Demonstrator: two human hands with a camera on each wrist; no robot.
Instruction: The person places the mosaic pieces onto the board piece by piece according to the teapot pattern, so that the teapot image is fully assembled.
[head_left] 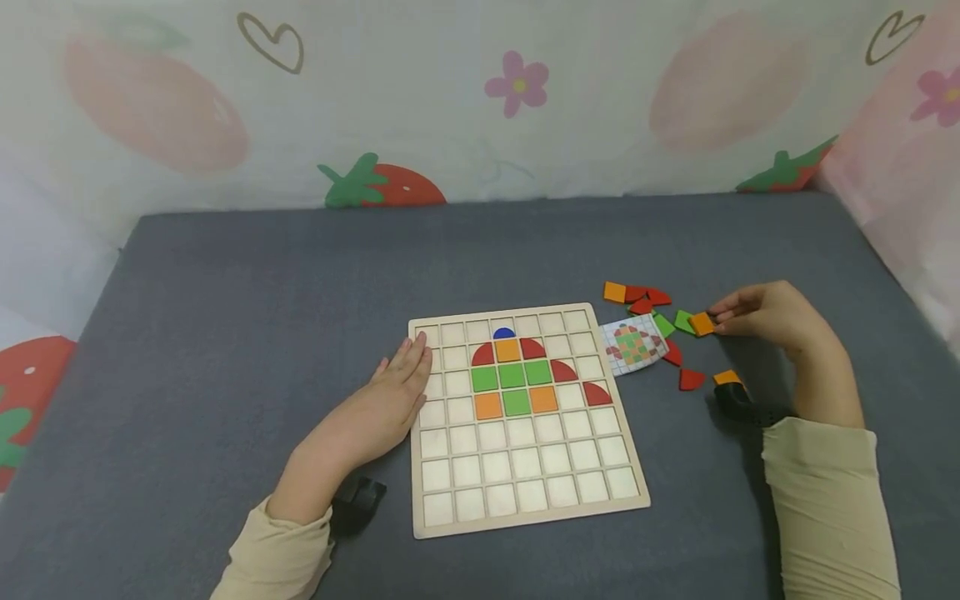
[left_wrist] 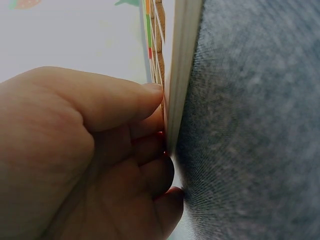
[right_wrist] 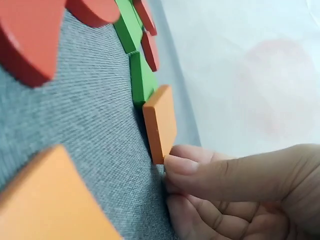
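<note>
A wooden grid board (head_left: pixel 491 487) lies on the cloth, with a blue half-round piece (head_left: pixel 504 333), green squares (head_left: pixel 512 376), orange squares (head_left: pixel 488 407) and red quarter-rounds (head_left: pixel 597 393) in its cells. Fairly straight fingers of my left hand (head_left: pixel 386 404) rest on the board's left edge; the left wrist view shows the thumb (left_wrist: pixel 125 97) against it. To the right of the board, my right hand (head_left: pixel 772 321) pinches an orange square tile (right_wrist: pixel 161 122) by its near corner, between thumb and fingers. That tile leans at a green tile (right_wrist: pixel 141 77).
A small pattern card (head_left: pixel 633 346) touches the board's right edge. Loose red pieces (head_left: pixel 692 380), green tiles (head_left: pixel 663 325) and another orange tile (head_left: pixel 615 292) lie around it. One more orange tile (right_wrist: pixel 55 205) sits near my right wrist, partly covered by the black wrist camera (head_left: pixel 738 402).
</note>
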